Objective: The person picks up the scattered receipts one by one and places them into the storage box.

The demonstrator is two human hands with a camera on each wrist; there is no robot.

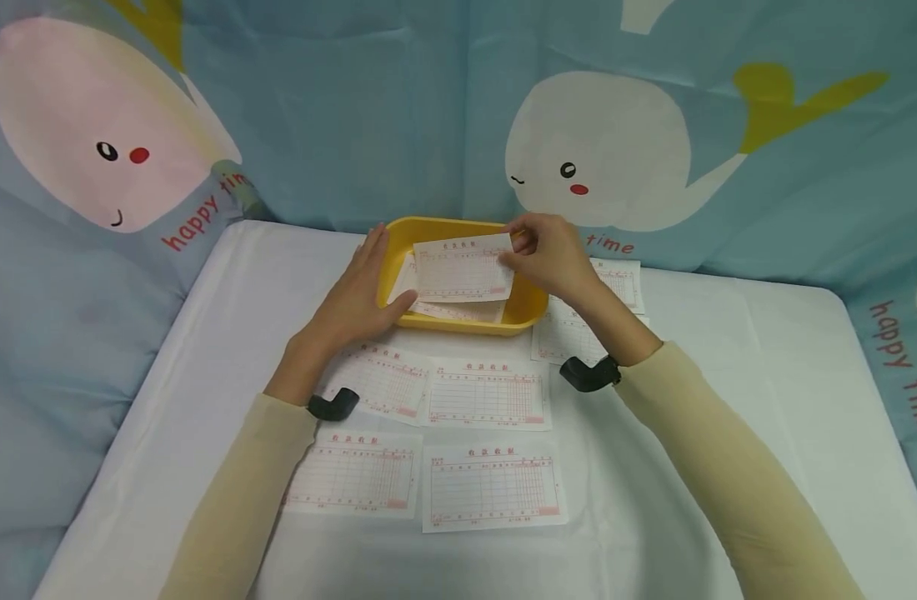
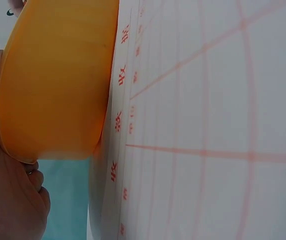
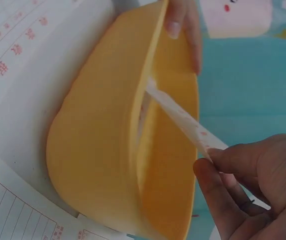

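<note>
Left hand [image 1: 357, 304]: we see it grasping the yellow tray [image 1: 466, 326]
Right hand [image 1: 554, 257]: pinching 1 tilted receipt form [image 1: 458, 271]
White tablecloth [image 1: 631, 475]: 4 receipt forms [image 1: 488, 396] before the tray

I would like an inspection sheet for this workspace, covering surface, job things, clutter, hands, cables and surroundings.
Surface: white cloth-covered table, lightly creased.
Job's things: yellow oblong plastic tray with at least one white paper slip printed in red inside; at least six loose slips lie on the table, nearer the person and to the tray's right.
Clutter: nothing seen.
Hands: bare left hand touches the tray's left end; bare right hand pinches another slip over the tray's opening.
Cables: nothing seen.
Surroundings: light-blue fabric backdrop with whale-like figures and "happy time" lettering.
</note>
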